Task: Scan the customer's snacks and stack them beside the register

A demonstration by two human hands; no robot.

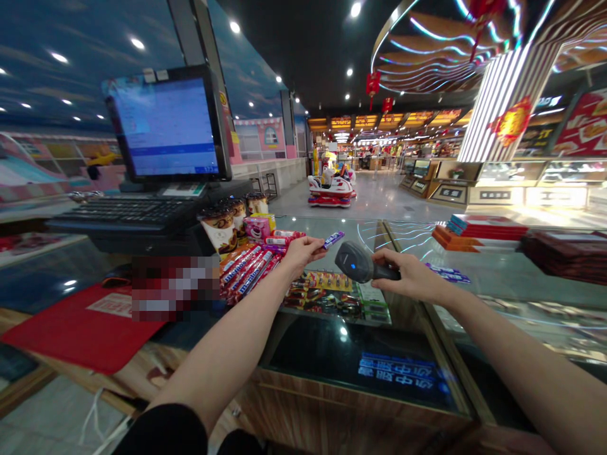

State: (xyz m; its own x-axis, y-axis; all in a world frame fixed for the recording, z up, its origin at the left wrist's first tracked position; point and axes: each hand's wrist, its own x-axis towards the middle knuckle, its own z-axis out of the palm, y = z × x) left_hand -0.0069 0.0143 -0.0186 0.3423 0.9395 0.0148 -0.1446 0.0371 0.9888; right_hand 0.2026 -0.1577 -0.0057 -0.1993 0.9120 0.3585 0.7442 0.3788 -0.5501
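My left hand point(306, 251) pinches one end of a small purple candy pack point(333, 239) above the glass counter. Wrapped round the handle of a dark grey barcode scanner point(355, 261) is my right hand point(403, 272). A blue light glows on the scanner, and its head points left, close to the pack but apart from it. Under and left of my left forearm lie several red Mentos rolls point(244, 273). Behind them are a pink box point(257, 229) and several brown and white cups point(219, 230). Another purple pack point(448, 273) lies beyond my right wrist.
A monitor point(164, 126) and a black keyboard point(118, 213) stand at the left, with a red mat point(80, 335) in front. Stacked red boxes point(488, 226) and dark red packs point(564, 254) lie on the right side of the glass counter point(327, 222).
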